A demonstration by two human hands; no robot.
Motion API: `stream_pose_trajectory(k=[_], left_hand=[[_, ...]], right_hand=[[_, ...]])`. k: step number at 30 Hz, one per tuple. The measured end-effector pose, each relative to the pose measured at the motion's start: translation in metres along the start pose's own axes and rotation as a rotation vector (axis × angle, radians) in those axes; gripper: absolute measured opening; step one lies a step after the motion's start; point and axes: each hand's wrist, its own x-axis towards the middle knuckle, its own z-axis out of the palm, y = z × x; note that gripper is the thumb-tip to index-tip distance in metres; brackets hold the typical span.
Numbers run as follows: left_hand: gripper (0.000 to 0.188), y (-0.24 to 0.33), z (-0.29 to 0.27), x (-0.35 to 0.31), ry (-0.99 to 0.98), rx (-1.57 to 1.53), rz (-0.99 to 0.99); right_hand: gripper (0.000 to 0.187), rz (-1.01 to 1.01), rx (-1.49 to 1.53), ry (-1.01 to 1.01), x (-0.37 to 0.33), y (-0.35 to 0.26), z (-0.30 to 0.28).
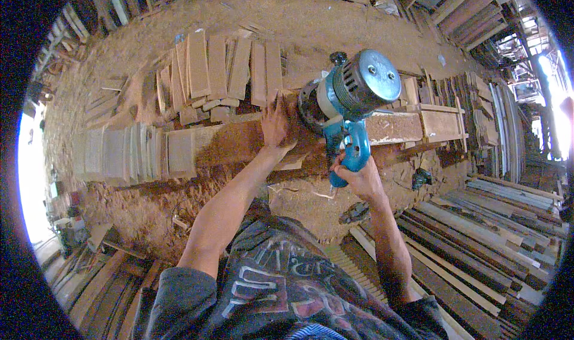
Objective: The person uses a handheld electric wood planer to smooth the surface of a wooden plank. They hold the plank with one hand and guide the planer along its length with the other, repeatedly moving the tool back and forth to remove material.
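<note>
My right hand (357, 175) is wrapped round the blue handle of a power router (344, 98). The router's round motor housing rises toward me, and its underside is hidden. To its left, my left hand (276, 122) lies with fingers stretched out on a brown piece of wood (294, 116), close to the router's base. Beneath both hands runs a long, dusty wooden bench (230, 140). The far end of the wood piece is hidden behind the router.
Thin boards (224, 65) lie in a row beyond the bench. A stack of pale slats (128, 152) stands at its left end. Upright boards (472, 110) line the right. Long planks (460, 238) cover the lower right, and shavings lie on the ground (143, 211).
</note>
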Motion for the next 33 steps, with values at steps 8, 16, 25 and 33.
stream_pose_trajectory(k=[8,16,25,33], left_hand=[[0.055,-0.003,0.003,-0.008,0.058,-0.038,0.067],[0.056,-0.004,0.007,-0.009,0.042,-0.013,0.042],[0.085,0.051,-0.037,-0.015,0.056,0.202,-0.067],[0.114,0.095,-0.023,-0.022,-0.089,0.303,-0.018]], right_hand=[[0.016,-0.145,0.068,0.045,0.034,0.004,0.005],[0.013,-0.288,0.581,0.182,0.047,0.005,0.03],[0.016,-0.161,0.729,0.564,-0.016,-0.007,0.029],[0.021,0.211,0.551,0.75,-0.166,0.084,-0.038]])
